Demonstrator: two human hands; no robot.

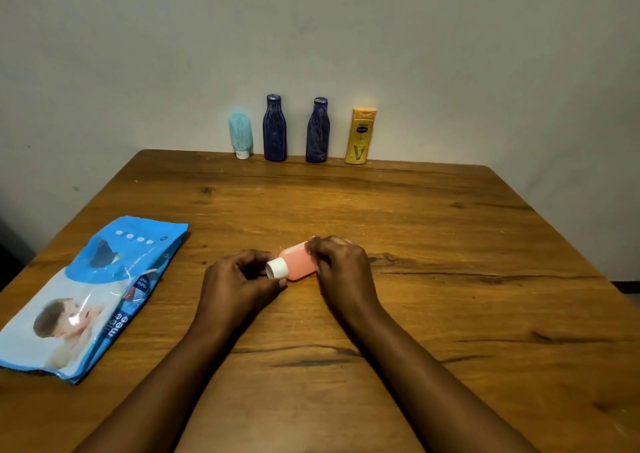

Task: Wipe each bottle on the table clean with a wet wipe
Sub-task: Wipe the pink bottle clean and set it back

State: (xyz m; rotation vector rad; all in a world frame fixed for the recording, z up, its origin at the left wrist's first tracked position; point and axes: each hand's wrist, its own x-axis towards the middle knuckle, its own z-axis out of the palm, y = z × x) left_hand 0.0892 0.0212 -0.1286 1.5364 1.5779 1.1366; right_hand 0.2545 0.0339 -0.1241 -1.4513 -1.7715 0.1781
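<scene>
A small pink bottle (297,262) with a white cap (276,268) lies tilted on its side over the middle of the wooden table (433,231). My right hand (341,265) grips its base end, fingers curled over the body. My left hand (239,279) is curled at the cap end, thumb and fingertips touching the cap. No wet wipe is visible in either hand. Along the far edge stand a light blue tube (240,135), two dark blue bottles (274,128) (317,131) and a yellow bottle (361,136).
A blue pack of wet wipes (90,296) lies flat near the table's left edge. A plain wall (450,54) rises directly behind the row of bottles.
</scene>
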